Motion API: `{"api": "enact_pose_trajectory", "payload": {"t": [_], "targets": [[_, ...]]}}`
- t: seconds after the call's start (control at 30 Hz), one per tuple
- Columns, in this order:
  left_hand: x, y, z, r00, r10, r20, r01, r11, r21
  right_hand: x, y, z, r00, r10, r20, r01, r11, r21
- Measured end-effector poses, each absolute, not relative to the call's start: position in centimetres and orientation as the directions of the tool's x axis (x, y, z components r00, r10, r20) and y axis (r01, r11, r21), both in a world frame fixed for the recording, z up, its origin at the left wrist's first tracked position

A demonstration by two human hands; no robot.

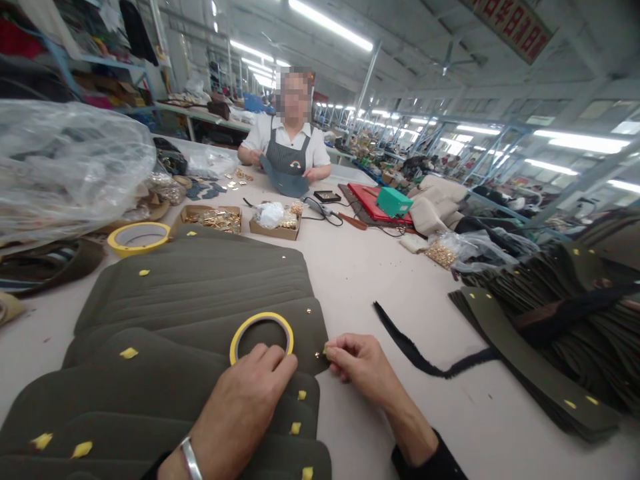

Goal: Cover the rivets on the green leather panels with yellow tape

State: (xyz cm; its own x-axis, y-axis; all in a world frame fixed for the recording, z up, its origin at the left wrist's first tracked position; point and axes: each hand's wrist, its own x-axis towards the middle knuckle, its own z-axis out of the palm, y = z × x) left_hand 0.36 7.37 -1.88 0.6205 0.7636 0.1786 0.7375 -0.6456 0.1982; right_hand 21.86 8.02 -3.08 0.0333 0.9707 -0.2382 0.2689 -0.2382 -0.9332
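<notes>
My left hand (250, 393) rests over the dark olive panels, its fingers closed on the near edge of a roll of yellow tape (237, 335). To its right, my right hand (360, 365) pinches a small piece of yellow tape (326, 349) by the panels' right edge. Close to those fingertips, a small gold metal fitting (317, 355) shows on one olive panel (280, 305). The panels overlap in a stepped stack, and several carry yellow tape bits (129, 353). Part of the roll is hidden behind my left fingers.
A second yellow tape roll (139, 239) lies at the far left. Boxes of metal fittings (213, 219) stand behind the panels. A black strip (415, 350) runs toward more olive pieces (530, 360) on the right. Across the table, a person (300, 147) holds a blue-grey piece (283, 179).
</notes>
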Motion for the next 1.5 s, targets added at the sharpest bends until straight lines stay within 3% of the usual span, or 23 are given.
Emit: {"api": "enact_pose_trajectory", "payload": {"t": [0.1,0.2,0.43,0.57,0.67,0.77,0.87,0.97,1.07,1.23,1.33,1.4,1.5], "targets": [[0.5,7.8,-1.7,0.616,0.787,0.036,0.766,-0.609,0.206,21.7,7.7,-3.3,-0.001,0.981,-0.192,0.393,-0.176,-0.902],[0.7,7.8,-1.4,0.612,0.791,-0.015,0.777,-0.597,0.201,21.0,7.5,-3.2,-0.026,0.993,-0.116,0.489,-0.089,-0.868],[0.7,7.6,-1.5,0.595,0.803,-0.015,0.79,-0.582,0.193,19.8,7.8,-2.9,-0.078,0.996,0.032,0.729,0.079,-0.68],[0.6,7.7,-1.6,0.585,0.811,0.0,0.799,-0.577,0.171,19.5,8.1,-3.0,-0.084,0.996,0.018,0.808,0.079,-0.584],[0.6,8.0,-1.6,0.577,0.817,0.002,0.807,-0.57,0.153,20.1,8.1,-3.0,-0.032,0.999,-0.015,0.819,0.017,-0.574],[0.6,8.2,-1.5,0.579,0.815,0.011,0.804,-0.573,0.157,21.1,7.7,-2.8,0.002,1.0,-0.018,0.717,-0.014,-0.696],[0.5,8.3,-1.5,0.583,0.811,0.037,0.798,-0.581,0.163,21.8,7.2,-2.6,-0.114,0.987,0.114,0.653,0.161,-0.74],[0.1,8.3,-1.7,0.582,0.808,0.094,0.789,-0.589,0.176,21.6,7.0,-2.7,-0.292,0.932,0.214,0.699,0.361,-0.617],[-0.1,8.3,-1.9,0.581,0.804,0.124,0.774,-0.593,0.223,20.8,7.3,-3.1,-0.329,0.926,0.184,0.762,0.375,-0.528],[-0.3,8.3,-2.0,0.591,0.786,0.179,0.72,-0.615,0.321,19.4,7.9,-3.2,-0.17,0.983,0.066,0.851,0.18,-0.493],[-0.4,8.3,-1.6,0.604,0.754,0.259,0.659,-0.655,0.371,19.1,7.8,-2.4,-0.163,0.984,0.067,0.872,0.176,-0.456],[-0.5,8.4,-1.5,0.605,0.727,0.325,0.618,-0.686,0.386,19.2,7.4,-1.9,-0.19,0.982,0.009,0.863,0.172,-0.474],[-0.5,8.5,-1.6,0.607,0.693,0.389,0.585,-0.721,0.371,19.8,6.9,-1.3,-0.262,0.959,-0.109,0.789,0.148,-0.597]]}}
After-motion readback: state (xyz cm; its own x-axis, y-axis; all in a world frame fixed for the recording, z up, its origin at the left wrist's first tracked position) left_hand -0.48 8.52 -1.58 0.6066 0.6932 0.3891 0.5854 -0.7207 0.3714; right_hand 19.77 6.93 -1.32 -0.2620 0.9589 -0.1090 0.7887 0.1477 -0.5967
